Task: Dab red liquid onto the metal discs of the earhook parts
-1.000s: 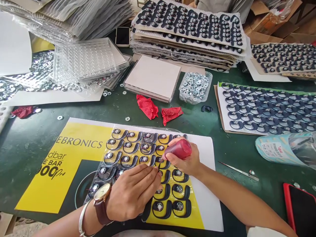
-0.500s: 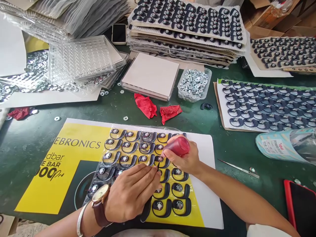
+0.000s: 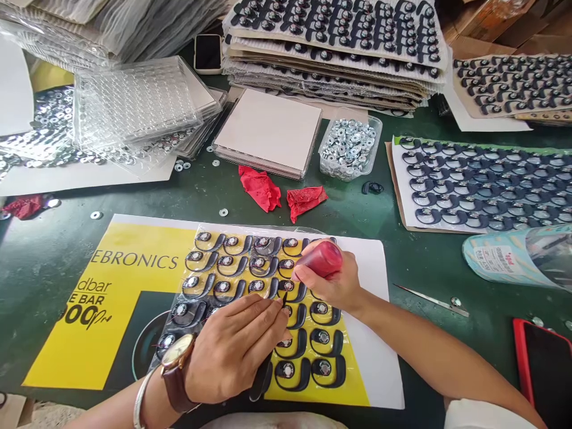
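The right hand (image 3: 333,286) is closed around a red squeeze bottle (image 3: 319,260), thumb and fingers wrapped about its smooth, rounded, glossy body. The bottle lies tilted, its long axis running from upper right to lower left, and its one thin dark nozzle (image 3: 284,300) points down and left, the tip at a black ear-hook piece and just beside the left fingertips. The left hand (image 3: 232,351) lies palm down, fingers stretched and close together, gripping nothing and pressing on the clear plastic sheet (image 3: 203,235) that carries the ear-hook pieces (image 3: 223,262). These are curved black hooks, each with a round metal disc, set in rows; the hands hide some, so a full count cannot be made. One brown-strapped wristwatch (image 3: 174,357) and one silver bangle (image 3: 140,396) sit on the left wrist. The sheet rests on a glossy yellow poster (image 3: 134,280) on the green table (image 3: 402,268). Beyond lie two crumpled red cloth scraps (image 3: 260,187), one clear tub of shiny washers (image 3: 350,146), one loose ear hook (image 3: 372,187), and, to the right, one pair of slim metal tweezers (image 3: 429,301).
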Motion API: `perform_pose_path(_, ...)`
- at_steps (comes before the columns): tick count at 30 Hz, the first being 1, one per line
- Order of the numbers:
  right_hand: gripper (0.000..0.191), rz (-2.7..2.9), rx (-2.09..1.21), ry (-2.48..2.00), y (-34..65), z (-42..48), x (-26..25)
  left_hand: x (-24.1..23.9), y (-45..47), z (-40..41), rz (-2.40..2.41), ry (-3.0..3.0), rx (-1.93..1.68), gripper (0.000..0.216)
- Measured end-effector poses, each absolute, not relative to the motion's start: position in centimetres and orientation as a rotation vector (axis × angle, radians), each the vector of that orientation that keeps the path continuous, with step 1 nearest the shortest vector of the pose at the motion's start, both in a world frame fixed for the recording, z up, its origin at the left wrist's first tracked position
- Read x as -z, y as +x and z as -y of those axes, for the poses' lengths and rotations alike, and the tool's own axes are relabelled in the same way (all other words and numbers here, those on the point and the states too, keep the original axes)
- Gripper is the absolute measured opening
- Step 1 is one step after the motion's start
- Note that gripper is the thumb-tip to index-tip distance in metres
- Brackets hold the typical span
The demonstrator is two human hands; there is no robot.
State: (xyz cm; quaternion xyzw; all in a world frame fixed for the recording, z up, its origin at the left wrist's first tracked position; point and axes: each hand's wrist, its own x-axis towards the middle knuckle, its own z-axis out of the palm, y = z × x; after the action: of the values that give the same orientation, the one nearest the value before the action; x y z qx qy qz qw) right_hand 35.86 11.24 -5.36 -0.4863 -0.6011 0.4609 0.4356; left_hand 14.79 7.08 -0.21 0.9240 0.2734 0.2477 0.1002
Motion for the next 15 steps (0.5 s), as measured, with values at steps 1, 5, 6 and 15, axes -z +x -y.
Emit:
perform_pose_path(1,0.023,1.503,-1.148,-1.210,35.9,-11.3,5.3,0.2,14.8,-7.1,-0.806,2.728,-0.732,0.028)
perform_pose_path(5,0.023,1.494,-1.155,-1.209,35.9,-11.2,5.4,0.2,14.8,-7.2,-0.818,2.706,-0.733,0.026)
perform_pose_path(6,0.023,1.484,-1.156,-1.210,35.9,-11.1,5.4,0.3,14.8,-7.2,-0.828,2.701,-0.734,0.025)
perform_pose_path(15,0.023,1.576,-1.074,-1.256,35.9,-11.5,4.3,0.5,14.6,-7.2,-0.822,2.689,-0.715,0.024)
